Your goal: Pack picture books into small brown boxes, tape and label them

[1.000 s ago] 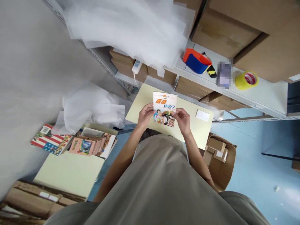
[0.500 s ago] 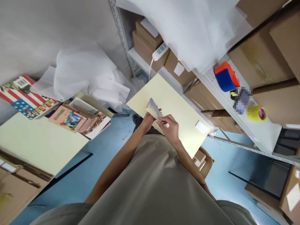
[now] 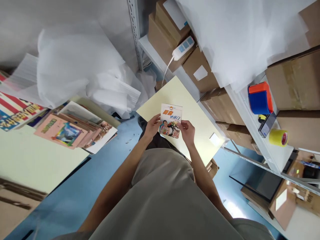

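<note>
Between my two hands is a small book [image 3: 171, 120], its illustrated cover facing up, with orange and blue lettering on white and a picture of a person and food below. My left hand [image 3: 153, 126] grips its left edge, fingers closed on it. On the opposite edge, my right hand [image 3: 187, 131] pinches the book between thumb and fingers. Beneath the book lies the pale yellow tabletop [image 3: 197, 123]. A small white item [image 3: 214, 139] rests near the table's right corner.
Several books [image 3: 62, 130] are stacked on the left table [image 3: 37, 156], beside white foam wrap [image 3: 75, 63]. Cardboard boxes [image 3: 217, 106] fill the shelving. On the right shelf [image 3: 277, 153] are a blue-and-orange tape dispenser [image 3: 260, 100], a phone [image 3: 267, 125] and yellow tape [image 3: 278, 137]. A power strip [image 3: 183, 48] lies on boxes.
The book, earlier tilted and bent between my hands, now lies flat toward me with its cover showing. My hands have moved apart to its two side edges. The camera view has shifted.
</note>
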Tool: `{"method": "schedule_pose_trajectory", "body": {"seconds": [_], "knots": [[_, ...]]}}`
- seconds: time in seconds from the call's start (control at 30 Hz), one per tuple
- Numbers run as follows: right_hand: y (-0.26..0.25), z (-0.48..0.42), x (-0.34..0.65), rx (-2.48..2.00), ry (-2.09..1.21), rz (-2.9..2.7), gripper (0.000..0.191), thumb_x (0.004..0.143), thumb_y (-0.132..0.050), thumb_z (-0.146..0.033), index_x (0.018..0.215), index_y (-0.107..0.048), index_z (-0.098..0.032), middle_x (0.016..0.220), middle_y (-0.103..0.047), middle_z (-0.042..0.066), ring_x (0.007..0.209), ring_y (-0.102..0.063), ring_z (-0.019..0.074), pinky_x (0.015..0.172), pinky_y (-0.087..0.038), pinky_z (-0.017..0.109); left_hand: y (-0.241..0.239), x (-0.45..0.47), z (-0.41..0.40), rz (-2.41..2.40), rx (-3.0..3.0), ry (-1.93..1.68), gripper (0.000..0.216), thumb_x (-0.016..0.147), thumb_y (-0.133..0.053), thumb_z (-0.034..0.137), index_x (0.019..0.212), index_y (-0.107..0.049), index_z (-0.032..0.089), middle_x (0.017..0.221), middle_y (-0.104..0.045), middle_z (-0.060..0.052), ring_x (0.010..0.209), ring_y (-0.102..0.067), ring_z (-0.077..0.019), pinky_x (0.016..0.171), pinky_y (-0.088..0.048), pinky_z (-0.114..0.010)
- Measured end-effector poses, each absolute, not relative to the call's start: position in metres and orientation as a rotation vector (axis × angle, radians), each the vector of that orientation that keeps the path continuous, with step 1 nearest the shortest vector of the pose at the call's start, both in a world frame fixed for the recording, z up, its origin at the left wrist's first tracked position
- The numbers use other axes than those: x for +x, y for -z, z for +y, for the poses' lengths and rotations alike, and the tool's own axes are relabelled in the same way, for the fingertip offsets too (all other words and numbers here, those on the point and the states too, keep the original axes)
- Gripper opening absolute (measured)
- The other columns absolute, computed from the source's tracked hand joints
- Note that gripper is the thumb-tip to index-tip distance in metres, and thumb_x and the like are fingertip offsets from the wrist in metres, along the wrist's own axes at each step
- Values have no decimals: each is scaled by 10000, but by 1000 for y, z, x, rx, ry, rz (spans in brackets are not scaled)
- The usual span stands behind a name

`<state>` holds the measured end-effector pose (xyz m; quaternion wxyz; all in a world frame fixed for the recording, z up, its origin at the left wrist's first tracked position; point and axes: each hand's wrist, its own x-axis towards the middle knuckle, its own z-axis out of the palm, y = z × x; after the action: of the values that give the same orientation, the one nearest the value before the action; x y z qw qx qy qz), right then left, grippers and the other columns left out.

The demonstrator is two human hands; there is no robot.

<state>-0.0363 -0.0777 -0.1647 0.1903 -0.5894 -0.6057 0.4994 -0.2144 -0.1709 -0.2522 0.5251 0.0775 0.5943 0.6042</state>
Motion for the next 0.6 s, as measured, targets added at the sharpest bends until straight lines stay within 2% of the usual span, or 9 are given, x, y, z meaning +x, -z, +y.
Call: {"method": "schedule_pose_trajectory", "body": {"seconds": [0.17,0.3,0.5,0.6], "knots": [[217,-49,-55,-1830,-1457,-1350,562,718,-877,-706,968,-752,-218,967,-822,69,893,-784,238,822,-671,380,262,-259,-134,1518,316,-1312,445,751,-810,463,1115,-819,209,1191,-823,-119,1083,-742,-303,966,-614,-434],[255,-32,-88,-1913,-1453,-1102,555,646,-884,-648,938,-746,-197,927,-807,70,883,-758,235,816,-668,385,274,-294,-91,1620,484,-1148,291,739,-794,343,1004,-822,226,1210,-811,-108,1116,-746,-313,1076,-583,-473],[291,3,-122,-1972,-1376,-939,443,689,-835,-569,914,-721,-205,892,-797,48,866,-739,216,807,-657,368,291,-328,-29,1488,594,-1034,349,770,-819,324,1094,-828,194,1205,-821,-156,1167,-757,-348,1104,-581,-504],[295,14,-125,-1991,-1361,-934,426,706,-829,-547,949,-731,-211,952,-806,61,907,-752,221,831,-661,371,294,-333,-5,1452,655,-971,399,798,-831,364,1152,-829,182,1295,-810,-174,1274,-734,-373,1157,-558,-511]]}}
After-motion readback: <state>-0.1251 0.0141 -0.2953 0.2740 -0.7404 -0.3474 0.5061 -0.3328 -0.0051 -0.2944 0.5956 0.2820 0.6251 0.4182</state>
